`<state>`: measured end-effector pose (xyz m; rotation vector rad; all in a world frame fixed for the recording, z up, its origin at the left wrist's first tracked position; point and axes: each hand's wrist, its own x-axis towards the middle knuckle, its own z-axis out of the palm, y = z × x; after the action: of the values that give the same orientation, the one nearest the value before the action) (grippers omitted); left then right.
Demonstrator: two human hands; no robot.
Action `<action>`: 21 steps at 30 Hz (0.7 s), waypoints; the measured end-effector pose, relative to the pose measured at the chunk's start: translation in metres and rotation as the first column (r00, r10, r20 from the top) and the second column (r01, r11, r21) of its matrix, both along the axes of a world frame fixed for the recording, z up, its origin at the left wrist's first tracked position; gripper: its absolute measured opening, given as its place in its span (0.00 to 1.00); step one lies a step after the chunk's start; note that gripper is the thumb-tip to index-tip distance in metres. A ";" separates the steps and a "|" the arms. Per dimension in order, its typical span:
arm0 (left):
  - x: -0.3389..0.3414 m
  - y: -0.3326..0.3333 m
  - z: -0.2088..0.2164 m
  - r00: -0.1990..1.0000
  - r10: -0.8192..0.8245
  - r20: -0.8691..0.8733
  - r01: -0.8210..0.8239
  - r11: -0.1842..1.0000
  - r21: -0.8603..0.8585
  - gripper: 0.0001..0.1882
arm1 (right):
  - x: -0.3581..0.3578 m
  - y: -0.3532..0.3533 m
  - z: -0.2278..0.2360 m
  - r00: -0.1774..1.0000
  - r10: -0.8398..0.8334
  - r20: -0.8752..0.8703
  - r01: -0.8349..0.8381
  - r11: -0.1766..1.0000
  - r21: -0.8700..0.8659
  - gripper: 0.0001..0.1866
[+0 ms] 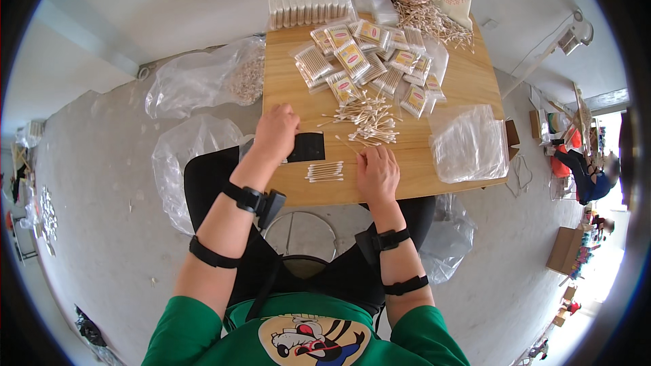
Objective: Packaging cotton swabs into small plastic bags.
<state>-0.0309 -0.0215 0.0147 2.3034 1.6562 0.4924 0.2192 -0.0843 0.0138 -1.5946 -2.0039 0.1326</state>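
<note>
My right hand (378, 173) rests low over the table near its front edge, its fingers drawn together at one end of a cotton swab (347, 144). My left hand (277, 132) is at the table's left edge with curled fingers; what they hold, if anything, is hidden. Beside it lies a flat black rectangular piece (310, 148). Between the hands, a small row of cotton swabs (325, 171) lies side by side near the front edge. Just beyond, a loose pile of cotton swabs (369, 120) spreads in jumbled directions.
Filled swab packets (352, 59) are heaped across the middle of the wooden table (288, 88). Stacked bundles (308, 3) stand at the back left. More loose swabs (430, 24) lie at the back right. Clear plastic bags (469, 144) cover the right edge. A person (597, 179) sits far right.
</note>
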 end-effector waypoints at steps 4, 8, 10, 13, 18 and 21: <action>0.028 -0.029 0.001 0.999 -0.001 0.037 0.001 1.000 0.019 0.03 | -0.003 0.002 0.002 1.000 0.017 0.023 -0.016 1.000 -0.024 0.06; 0.042 -0.054 0.000 0.990 0.010 0.144 -0.004 0.999 -0.045 0.03 | -0.001 0.005 0.004 0.999 0.044 0.019 -0.043 0.999 -0.032 0.05; 0.045 -0.062 0.001 0.970 -0.002 0.245 0.004 1.000 -0.009 0.02 | -0.001 0.007 0.003 0.992 0.115 0.049 -0.113 0.992 -0.052 0.04; 0.046 -0.069 0.000 0.916 0.100 0.388 -0.112 0.994 0.008 0.05 | -0.005 0.006 0.003 0.974 0.226 0.004 -0.226 0.972 -0.059 0.05; 0.050 -0.082 -0.009 0.942 0.059 0.330 -0.116 0.981 0.156 0.07 | 0.007 -0.007 0.007 0.998 -0.040 -0.050 0.036 0.996 -0.077 0.07; 0.050 -0.084 -0.014 0.944 0.038 0.326 -0.104 0.977 0.185 0.07 | 0.019 -0.013 0.000 0.990 -0.140 -0.013 0.139 0.987 -0.082 0.08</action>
<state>0.0190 -0.1059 0.0002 2.1517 1.5925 1.0346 0.2387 -0.0969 0.0140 -1.7727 -1.8870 0.1766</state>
